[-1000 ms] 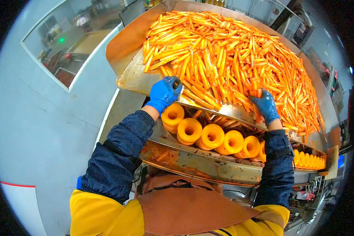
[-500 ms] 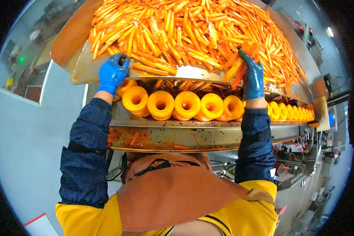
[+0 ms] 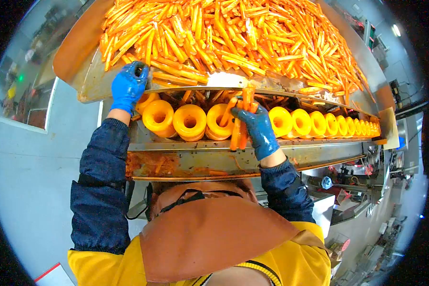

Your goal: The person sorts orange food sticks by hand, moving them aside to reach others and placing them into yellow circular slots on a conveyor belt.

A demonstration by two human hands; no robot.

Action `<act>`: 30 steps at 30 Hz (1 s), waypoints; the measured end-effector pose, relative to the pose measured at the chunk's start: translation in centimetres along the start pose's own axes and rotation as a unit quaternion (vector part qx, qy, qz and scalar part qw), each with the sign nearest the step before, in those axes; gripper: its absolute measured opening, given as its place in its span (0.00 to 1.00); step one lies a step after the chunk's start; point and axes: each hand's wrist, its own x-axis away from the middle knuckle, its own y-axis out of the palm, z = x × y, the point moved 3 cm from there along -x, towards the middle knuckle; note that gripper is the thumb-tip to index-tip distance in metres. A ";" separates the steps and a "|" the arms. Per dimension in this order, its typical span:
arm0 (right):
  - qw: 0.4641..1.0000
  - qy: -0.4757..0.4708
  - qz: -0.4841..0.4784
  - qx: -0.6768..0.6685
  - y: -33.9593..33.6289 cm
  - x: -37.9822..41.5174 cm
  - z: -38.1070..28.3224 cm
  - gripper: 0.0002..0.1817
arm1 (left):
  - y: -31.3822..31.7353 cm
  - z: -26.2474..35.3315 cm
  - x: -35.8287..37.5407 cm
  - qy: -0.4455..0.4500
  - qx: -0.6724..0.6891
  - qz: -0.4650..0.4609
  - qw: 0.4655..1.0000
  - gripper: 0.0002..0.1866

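Two gloved hands are at work. The right hand (image 3: 255,126) has its fingers closed around a bunch (image 3: 240,129) of at least three orange sticks, held over the row of yellow cups (image 3: 189,135); the hand hides part of the bunch, so the exact number is unclear. One stick's tip meets a cup's mouth, whether inside or above I cannot tell. The left hand (image 3: 129,87) curls at the edge of the tray (image 3: 93,82); whether its fingers hold anything I cannot tell. Four cups show left of the right hand, the first partly covered; five clear ones stand right of it, then smaller ones too tiny to count. The pile (image 3: 224,35), uncountable, is cut off at the top.
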 end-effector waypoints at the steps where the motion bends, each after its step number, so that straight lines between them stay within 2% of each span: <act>1: 1.000 -0.015 0.027 0.006 -0.2 -0.1 0.1 0.15 | -0.1 0.1 0.0 0.011 -0.017 0.010 1.000 0.16; 3: 0.998 -0.027 0.053 0.015 -0.2 0.0 0.0 0.16 | 0.0 0.0 0.1 -0.003 -0.012 0.003 1.000 0.16; 5: 0.977 -0.135 0.045 -0.157 1.3 0.7 -2.4 0.20 | 0.0 -0.1 0.0 -0.014 -0.007 -0.004 1.000 0.16; 6: 0.968 -0.168 0.058 -0.175 2.2 0.8 -2.9 0.22 | 0.1 -0.1 -0.1 -0.008 -0.016 0.004 1.000 0.15; 7: 0.958 -0.179 0.032 -0.223 3.6 0.8 -3.2 0.22 | 0.1 -0.2 -0.1 -0.001 -0.025 0.012 1.000 0.15; 9: 0.954 -0.161 0.032 -0.250 5.6 -0.1 -2.4 0.13 | 0.1 -0.1 -0.2 -0.004 -0.029 0.010 1.000 0.15; 10: 0.981 -0.072 -0.014 -0.179 5.3 -0.9 -0.3 0.11 | 0.0 -0.1 -0.2 -0.006 -0.034 0.007 0.999 0.15; 11: 0.994 -0.085 0.011 -0.074 6.0 -0.8 0.0 0.10 | -0.1 0.1 -0.1 -0.006 -0.035 0.010 0.999 0.15; 12: 0.989 -0.139 0.016 0.049 5.8 -0.9 0.6 0.11 | -0.1 0.3 0.0 -0.007 -0.028 0.010 1.000 0.15; 13: 0.966 -0.190 0.019 0.172 5.7 -0.6 0.5 0.12 | -0.2 0.2 0.0 -0.009 -0.020 0.011 1.000 0.15; 15: 0.965 -0.202 0.044 0.162 5.0 0.1 0.7 0.14 | -0.1 0.1 0.0 -0.004 -0.033 0.019 0.999 0.15; 17: 0.939 -0.208 0.042 0.271 3.5 0.2 0.0 0.13 | -0.3 0.4 0.1 -0.008 -0.034 0.017 0.999 0.15; 19: 0.925 -0.200 0.052 0.320 2.5 0.9 -1.4 0.14 | -0.2 0.4 0.1 -0.011 -0.029 0.015 0.999 0.15; 21: 0.955 -0.156 0.121 0.220 0.9 0.5 -1.0 0.15 | -0.2 0.3 0.0 -0.015 -0.025 0.015 0.999 0.15; 22: 0.973 -0.121 0.126 0.150 1.1 1.1 -2.3 0.16 | -0.1 0.3 0.0 -0.017 -0.033 0.018 0.999 0.15; 23: 0.973 -0.203 0.108 0.023 2.1 0.8 -2.7 0.16 | -0.1 0.3 0.1 -0.019 -0.041 0.020 0.999 0.15; 25: 0.968 -0.219 0.068 -0.103 4.3 0.1 -2.6 0.15 | -0.1 0.3 0.2 -0.019 -0.039 0.014 0.999 0.15; 26: 0.978 -0.137 0.025 -0.153 5.8 1.0 -3.2 0.18 | -0.1 0.3 0.0 -0.018 -0.036 0.009 0.999 0.15; 27: 0.979 -0.073 0.001 -0.190 6.0 -1.0 0.1 0.19 | -0.1 0.3 -0.1 -0.017 -0.037 0.010 0.999 0.15; 29: 0.969 -0.114 -0.095 -0.197 8.7 -1.6 0.7 0.20 | -0.2 0.2 0.0 -0.016 -0.032 0.007 0.999 0.14; 30: 0.969 -0.114 -0.098 -0.198 8.8 -1.5 0.8 0.20 | -0.2 0.1 0.0 -0.017 -0.034 0.008 0.999 0.14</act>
